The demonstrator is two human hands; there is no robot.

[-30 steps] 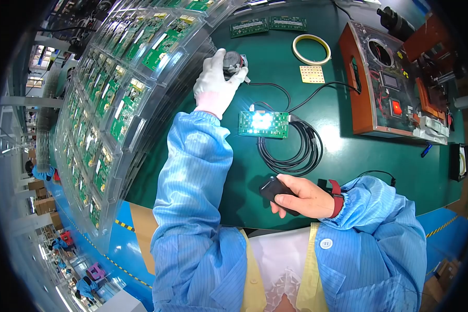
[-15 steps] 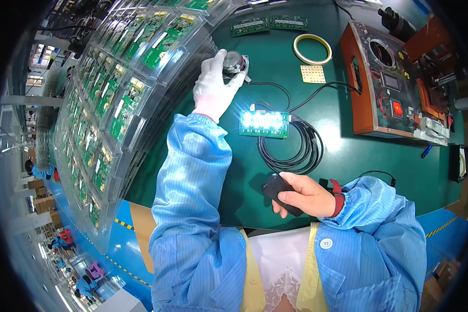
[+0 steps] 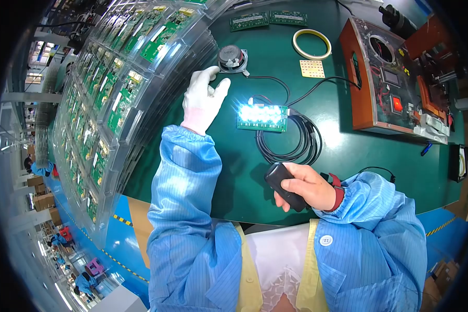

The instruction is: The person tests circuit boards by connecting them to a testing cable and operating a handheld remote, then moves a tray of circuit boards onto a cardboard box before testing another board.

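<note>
My left hand (image 3: 203, 96), in a white glove, holds nothing, its fingers apart. Its fingertips are just below a round black speaker (image 3: 231, 58) on a square frame; I cannot tell if they touch. A cable runs from the speaker toward a green circuit board (image 3: 262, 118) whose row of white LEDs shines brightly. My right hand (image 3: 309, 187), bare with a red wristband, grips a black remote control (image 3: 286, 185), thumb on its upper face. Below the lit board lies a coiled black cable (image 3: 312, 151).
Stacked clear trays of green circuit boards (image 3: 125, 109) rise on the left. On the right stands an orange-sided test box (image 3: 395, 88) with a lit red switch. Farther back are a tape roll (image 3: 312, 44), a sticker sheet (image 3: 312, 68) and two circuit boards (image 3: 249, 21).
My left hand has let go of the speaker and drawn back toward me. The remote control in my right hand has turned and risen slightly. The board's LEDs stay lit.
</note>
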